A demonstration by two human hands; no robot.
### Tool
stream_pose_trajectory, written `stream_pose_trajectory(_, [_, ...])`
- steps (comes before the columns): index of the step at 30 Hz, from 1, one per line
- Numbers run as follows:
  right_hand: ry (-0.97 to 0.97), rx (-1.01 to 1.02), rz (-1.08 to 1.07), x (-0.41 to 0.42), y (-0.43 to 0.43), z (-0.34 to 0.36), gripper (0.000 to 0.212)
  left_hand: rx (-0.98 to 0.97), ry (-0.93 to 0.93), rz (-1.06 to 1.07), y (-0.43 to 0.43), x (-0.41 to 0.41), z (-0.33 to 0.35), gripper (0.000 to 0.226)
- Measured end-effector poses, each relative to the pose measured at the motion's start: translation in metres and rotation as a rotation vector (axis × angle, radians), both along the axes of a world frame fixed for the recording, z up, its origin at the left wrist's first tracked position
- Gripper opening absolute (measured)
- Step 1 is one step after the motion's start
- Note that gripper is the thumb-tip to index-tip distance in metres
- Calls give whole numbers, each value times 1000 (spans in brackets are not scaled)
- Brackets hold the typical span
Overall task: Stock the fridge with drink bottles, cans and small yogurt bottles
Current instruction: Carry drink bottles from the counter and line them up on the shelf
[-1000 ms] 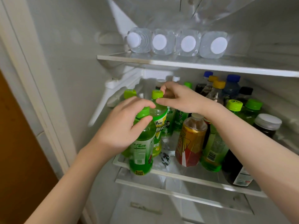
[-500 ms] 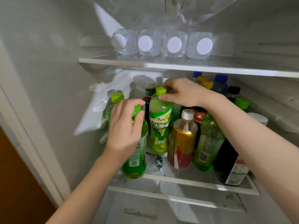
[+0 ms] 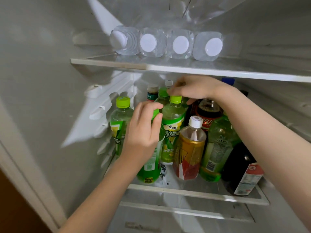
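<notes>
My left hand (image 3: 143, 132) grips the neck of a green bottle (image 3: 148, 165) standing at the front left of the middle fridge shelf (image 3: 193, 194); its cap pokes out between my fingers. Just behind and to the right stands a green-tea bottle (image 3: 171, 132) with a lime cap. My right hand (image 3: 193, 88) reaches in from the right, its fingers curled over that cap and the thumb beside the neck. Another green-tea bottle (image 3: 120, 121) is at the far left of the shelf.
An amber tea bottle (image 3: 190, 148), a cola bottle (image 3: 208, 115), a green bottle (image 3: 218, 143) and a dark bottle (image 3: 240, 167) crowd the shelf's right. Several water bottles (image 3: 180, 43) lie on the upper shelf (image 3: 185, 68). The fridge wall (image 3: 42, 98) is close on the left.
My left hand has set the green bottle further in and more upright on the shelf. My right hand has shifted slightly back over the green-tea cap. The view moved closer.
</notes>
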State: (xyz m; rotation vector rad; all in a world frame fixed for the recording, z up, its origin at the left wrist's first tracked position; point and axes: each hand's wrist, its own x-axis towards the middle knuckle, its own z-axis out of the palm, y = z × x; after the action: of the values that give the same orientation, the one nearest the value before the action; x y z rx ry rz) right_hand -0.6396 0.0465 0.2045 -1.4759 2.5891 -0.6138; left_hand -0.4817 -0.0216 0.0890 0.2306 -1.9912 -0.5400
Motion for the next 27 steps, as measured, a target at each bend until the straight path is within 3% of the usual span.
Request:
stream_pose_trajectory(4, [130,-33,49,4,-27,4,35,24,-8,-18,-3,0,-3,24])
stream_pose_trajectory(7, [259,185,25,6,-47,6,40,43,17,-59,-4,1,-3,24])
stream_pose_trajectory(11, [277,415,-3,2,-67,8,44,44,59,-93,-5,3,-3,28])
stream_pose_trajectory(16, [332,300,113,3,-74,8,44,38,83,-66,-3,2,-2,26])
stream_pose_trajectory(23, [213,154,189,9,-92,-4,44,22,81,-45,-3,2,-1,30])
stream_pose_trajectory(27, [-109,108,188,2,-83,-3,44,23,79,-51,-3,3,-2,28])
